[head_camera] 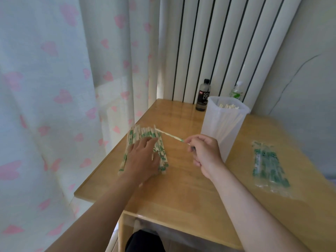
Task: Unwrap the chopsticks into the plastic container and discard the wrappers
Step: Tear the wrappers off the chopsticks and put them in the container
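Pinching 1 wrapped chopstick pair [171,136], right hand [203,153] hovers mid-table; left hand [143,159] lies flat on the edge-side pile [140,133].

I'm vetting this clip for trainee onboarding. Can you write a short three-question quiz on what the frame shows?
1. True or false: the left hand rests on the pile of wrapped chopsticks.
2. What does the right hand pinch? A) one wrapped pair B) a bottle C) the container's rim
3. Fill in: the empty wrappers lie to the ___ of the plastic container.
Key: 1 true; 2 A; 3 right.
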